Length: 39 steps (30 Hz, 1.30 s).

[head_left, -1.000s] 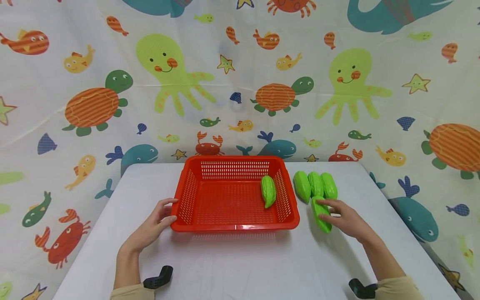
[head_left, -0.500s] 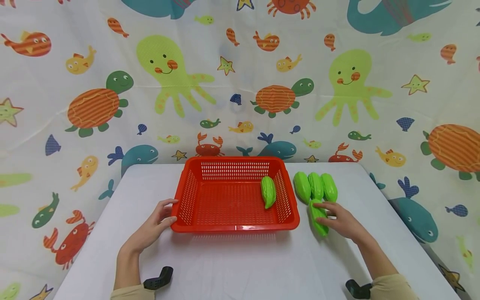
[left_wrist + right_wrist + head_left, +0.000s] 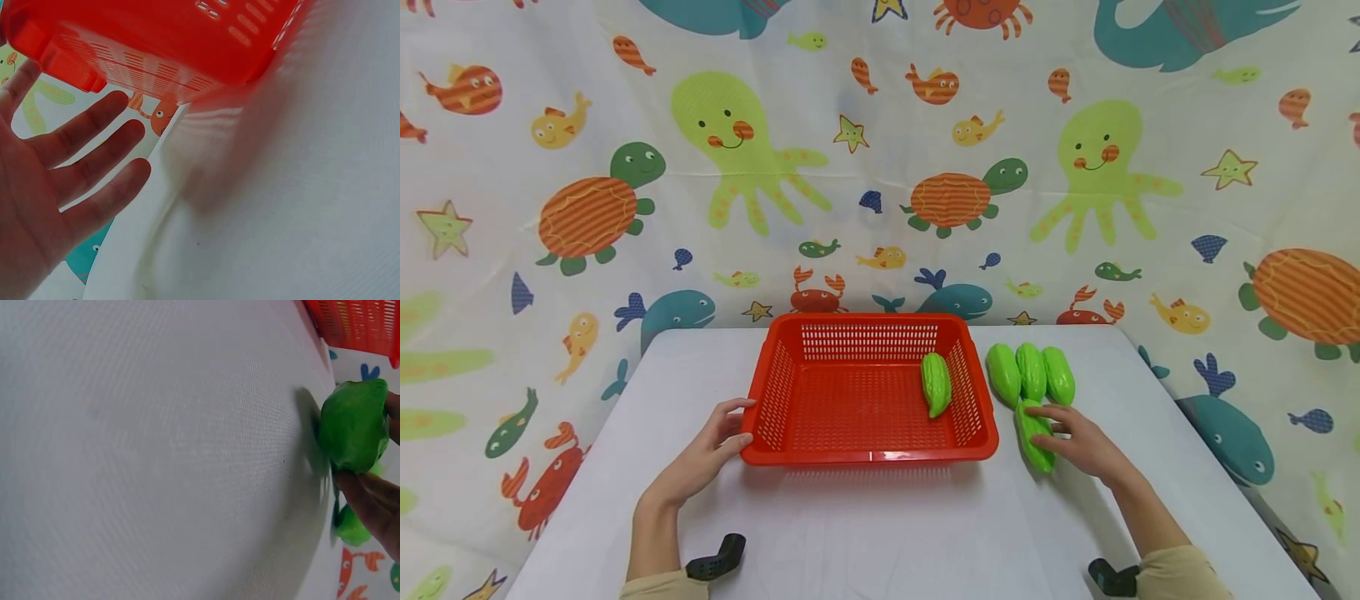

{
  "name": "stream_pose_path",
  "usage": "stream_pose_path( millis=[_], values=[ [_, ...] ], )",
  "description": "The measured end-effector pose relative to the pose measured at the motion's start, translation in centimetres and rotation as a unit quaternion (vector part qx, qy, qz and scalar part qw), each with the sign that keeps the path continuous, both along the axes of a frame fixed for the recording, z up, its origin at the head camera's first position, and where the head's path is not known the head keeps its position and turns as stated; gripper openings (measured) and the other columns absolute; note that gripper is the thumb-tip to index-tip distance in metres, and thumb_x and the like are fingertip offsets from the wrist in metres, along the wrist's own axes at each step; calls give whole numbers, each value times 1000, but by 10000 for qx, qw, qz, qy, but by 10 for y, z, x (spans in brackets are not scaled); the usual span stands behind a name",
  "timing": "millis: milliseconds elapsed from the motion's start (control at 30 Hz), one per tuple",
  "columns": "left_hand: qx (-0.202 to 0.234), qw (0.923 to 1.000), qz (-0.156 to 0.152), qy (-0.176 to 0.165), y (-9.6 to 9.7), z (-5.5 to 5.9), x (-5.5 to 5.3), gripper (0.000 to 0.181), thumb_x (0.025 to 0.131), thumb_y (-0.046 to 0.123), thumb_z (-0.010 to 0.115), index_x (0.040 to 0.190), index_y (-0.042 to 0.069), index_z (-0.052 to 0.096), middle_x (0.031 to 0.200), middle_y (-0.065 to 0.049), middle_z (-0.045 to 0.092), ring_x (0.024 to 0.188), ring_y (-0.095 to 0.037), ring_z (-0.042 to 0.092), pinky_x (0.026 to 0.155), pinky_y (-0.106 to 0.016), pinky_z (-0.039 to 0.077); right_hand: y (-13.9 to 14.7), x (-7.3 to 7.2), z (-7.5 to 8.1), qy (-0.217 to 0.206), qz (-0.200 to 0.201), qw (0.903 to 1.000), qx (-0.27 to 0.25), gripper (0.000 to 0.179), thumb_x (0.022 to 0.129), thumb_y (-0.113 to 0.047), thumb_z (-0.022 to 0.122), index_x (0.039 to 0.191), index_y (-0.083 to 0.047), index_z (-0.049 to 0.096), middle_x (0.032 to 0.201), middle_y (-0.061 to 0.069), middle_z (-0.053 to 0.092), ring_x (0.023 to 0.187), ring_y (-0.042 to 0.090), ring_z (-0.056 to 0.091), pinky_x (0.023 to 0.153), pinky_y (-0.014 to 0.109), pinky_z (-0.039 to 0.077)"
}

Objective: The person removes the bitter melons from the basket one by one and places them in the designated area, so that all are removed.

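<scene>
My right hand (image 3: 1082,446) pinches a green, ridged, elongated fruit (image 3: 1030,437) on the table, to the right of the basket. The right wrist view shows fingers (image 3: 369,506) against one side of this fruit (image 3: 354,428) and another digit at its opposite side. At the left side of the red plastic basket (image 3: 868,457), my left hand (image 3: 703,454) touches the rim with its fingertips. Three of its fingers (image 3: 94,165) appear spread and fairly straight below the basket (image 3: 156,37) in the left wrist view. One similar green fruit (image 3: 936,385) lies inside the basket, near its right wall.
Three more green fruits (image 3: 1032,372) lie side by side to the right of the basket, just beyond the held one. All this stands on a white-covered table (image 3: 880,533). Behind it hangs a curtain (image 3: 880,150) printed with sea animals.
My right hand has shifted a little to the left and towards me, and the green fruit has moved with it. My left hand and the basket stay in place.
</scene>
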<state>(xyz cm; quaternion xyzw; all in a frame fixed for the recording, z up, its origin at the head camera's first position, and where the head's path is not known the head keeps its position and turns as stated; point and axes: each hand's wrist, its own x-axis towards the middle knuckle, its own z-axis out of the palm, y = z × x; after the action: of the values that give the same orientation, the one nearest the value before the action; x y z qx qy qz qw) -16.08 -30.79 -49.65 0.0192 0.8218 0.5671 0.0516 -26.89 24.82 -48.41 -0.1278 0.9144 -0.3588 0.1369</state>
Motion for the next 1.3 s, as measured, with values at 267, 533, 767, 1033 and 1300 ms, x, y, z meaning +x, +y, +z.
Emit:
stream_pose_path(
  millis=[267, 533, 767, 1033, 1300],
  values=[
    [33, 10000, -8, -1, -1, 3, 1, 63, 94, 33, 62, 147, 25, 27, 146, -18, 37, 132, -41, 38, 97, -59, 45, -4, -2, 0, -186, -153, 9997, -93, 53, 93, -35, 67, 139, -12, 54, 144, 23, 43, 125, 49, 45, 90, 58, 50],
    [30, 10000, 11, -17, 0, 3, 0, 64, 94, 34, 62, 147, 25, 27, 146, -18, 37, 133, -41, 38, 97, -59, 45, -5, -3, -1, 31, -85, 9999, -133, 49, 94, -31, 65, 137, -10, 55, 141, 22, 45, 125, 49, 45, 92, 60, 48],
    [31, 10000, -3, -11, 0, 2, 0, 64, 94, 33, 62, 147, 25, 27, 147, -18, 36, 133, -41, 36, 98, -59, 45, -4, 0, -1, 12, -117, 9998, -133, 51, 94, -33, 65, 138, -10, 54, 142, 23, 42, 125, 50, 45, 93, 60, 47],
    [16, 10000, -39, 44, 0, 2, 0, 63, 94, 32, 61, 147, 24, 28, 146, -18, 37, 132, -41, 38, 97, -59, 45, 0, 0, 0, 19, -136, 9997, -220, 56, 94, -32, 65, 142, -9, 48, 144, 24, 42, 125, 47, 47, 92, 59, 49],
    [35, 10000, -11, 53, 1, 1, 1, 63, 94, 32, 61, 147, 24, 28, 146, -18, 38, 132, -41, 38, 97, -59, 45, 2, -1, 5, -27, -342, 9993, -137, 61, 95, -37, 63, 145, -8, 45, 146, 26, 39, 129, 48, 43, 91, 59, 49]
  ],
)
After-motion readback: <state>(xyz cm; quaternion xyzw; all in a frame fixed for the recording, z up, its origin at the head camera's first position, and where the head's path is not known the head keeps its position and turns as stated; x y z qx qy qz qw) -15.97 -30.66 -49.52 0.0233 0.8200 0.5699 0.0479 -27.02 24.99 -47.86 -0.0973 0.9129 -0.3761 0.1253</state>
